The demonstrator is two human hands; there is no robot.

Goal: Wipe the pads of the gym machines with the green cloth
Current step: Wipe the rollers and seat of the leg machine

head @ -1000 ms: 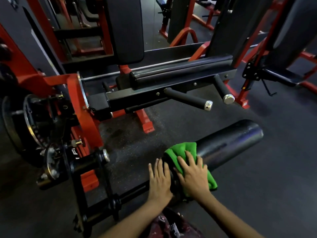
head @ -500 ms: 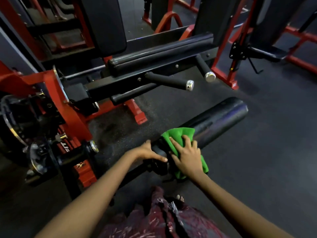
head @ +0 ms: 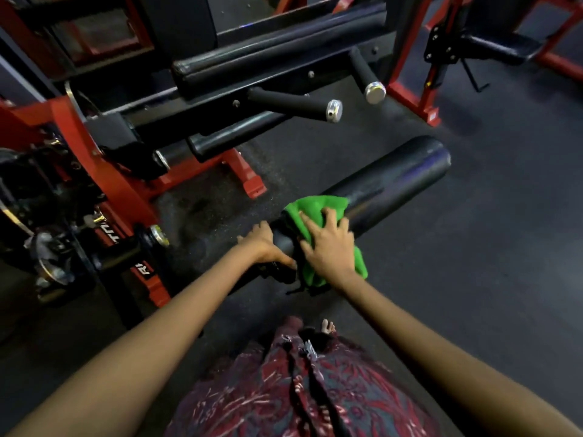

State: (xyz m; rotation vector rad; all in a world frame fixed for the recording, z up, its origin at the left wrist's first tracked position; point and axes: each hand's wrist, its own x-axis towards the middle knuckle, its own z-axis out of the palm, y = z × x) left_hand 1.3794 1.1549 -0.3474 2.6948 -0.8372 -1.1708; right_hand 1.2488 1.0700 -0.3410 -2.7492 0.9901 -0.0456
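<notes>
Roller pad: smooth black cylinder.
Green cloth: soft, crumpled.
Right hand: fingers spread, pressing cloth.
Left hand: gripping pad's end.

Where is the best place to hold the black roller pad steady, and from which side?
Judging by its shape, grip the narrow near end of the roller pad from the left, where the left hand curls round it. The thick, smooth cylinder beyond offers little purchase, and this leaves the green cloth and right hand free to wipe.
</notes>
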